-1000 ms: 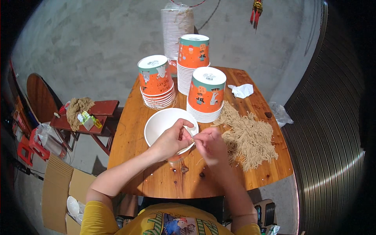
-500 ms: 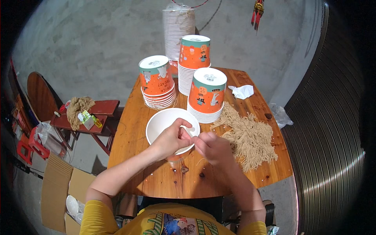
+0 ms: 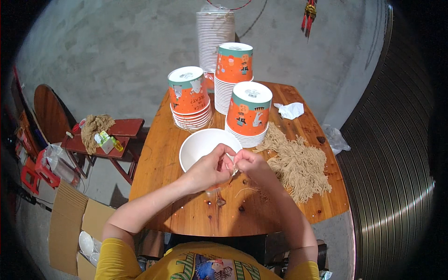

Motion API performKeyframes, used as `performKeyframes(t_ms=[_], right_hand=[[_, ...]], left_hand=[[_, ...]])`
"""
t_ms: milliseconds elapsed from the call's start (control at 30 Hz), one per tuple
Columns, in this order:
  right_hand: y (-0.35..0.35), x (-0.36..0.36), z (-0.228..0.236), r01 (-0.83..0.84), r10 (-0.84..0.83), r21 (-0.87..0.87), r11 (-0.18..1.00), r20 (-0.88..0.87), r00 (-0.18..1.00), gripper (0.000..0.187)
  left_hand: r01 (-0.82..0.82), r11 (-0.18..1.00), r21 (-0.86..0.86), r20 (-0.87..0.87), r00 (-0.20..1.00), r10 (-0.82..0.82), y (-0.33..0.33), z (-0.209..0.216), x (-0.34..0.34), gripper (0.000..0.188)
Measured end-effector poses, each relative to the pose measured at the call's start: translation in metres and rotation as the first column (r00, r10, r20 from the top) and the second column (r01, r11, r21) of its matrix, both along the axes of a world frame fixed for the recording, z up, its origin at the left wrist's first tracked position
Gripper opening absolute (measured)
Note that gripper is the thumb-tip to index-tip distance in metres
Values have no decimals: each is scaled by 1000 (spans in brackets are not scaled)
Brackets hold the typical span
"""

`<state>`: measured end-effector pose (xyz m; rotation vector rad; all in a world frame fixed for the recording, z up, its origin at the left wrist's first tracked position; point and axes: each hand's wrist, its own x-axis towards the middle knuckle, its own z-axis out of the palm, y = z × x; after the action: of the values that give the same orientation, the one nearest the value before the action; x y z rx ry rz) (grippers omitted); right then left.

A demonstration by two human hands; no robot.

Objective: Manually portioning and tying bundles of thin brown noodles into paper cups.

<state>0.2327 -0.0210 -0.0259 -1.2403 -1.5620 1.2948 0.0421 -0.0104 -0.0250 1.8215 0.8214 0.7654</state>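
Note:
A paper bucket [image 3: 200, 148] stands upright in front of me, its white inside facing up. Over its near right rim, my left hand [image 3: 207, 169] and my right hand [image 3: 253, 164] meet with fingers pinched. Between them is a thin beige cord [image 3: 247, 189], whose loose end curls down over the table. The fingers partly hide the cord where it is gripped. To the right of my right hand lies a heap of beige cords [image 3: 301, 165]. Just beyond the bucket, an upside-down stack of orange and green paper buckets [image 3: 247, 114] rises.
Two more upturned bucket stacks stand behind, one at left [image 3: 189, 95] and one further back [image 3: 234, 65]. A tall white stack [image 3: 215, 42] is at the table's far end. Crumpled tissue [image 3: 290, 110] lies far right. A red bench [image 3: 128, 128] and cardboard box [image 3: 70, 224] are left.
My hands have drawn together at the bucket's near right rim, and the cord between them now shows. My view has shifted slightly.

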Motion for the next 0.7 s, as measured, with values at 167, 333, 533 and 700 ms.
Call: performKeyframes(t_ms=[167, 333, 533, 700], right_hand=[[-5, -3, 6, 8, -8, 15, 1000, -4, 1000, 16], [-4, 4, 15, -36, 34, -116, 993, -19, 999, 18], [-4, 8, 13, -73, 74, -38, 997, 21, 997, 17], [-9, 8, 10, -31, 31, -19, 999, 32, 999, 22]], left_hand=[[-51, 997, 50, -19, 998, 52, -4, 2, 5, 28], [-66, 992, 106, -46, 996, 72, -5, 5, 5, 23], [-69, 993, 93, -53, 996, 74, -6, 10, 6, 22], [-71, 997, 37, -47, 996, 73, -4, 10, 5, 22]])
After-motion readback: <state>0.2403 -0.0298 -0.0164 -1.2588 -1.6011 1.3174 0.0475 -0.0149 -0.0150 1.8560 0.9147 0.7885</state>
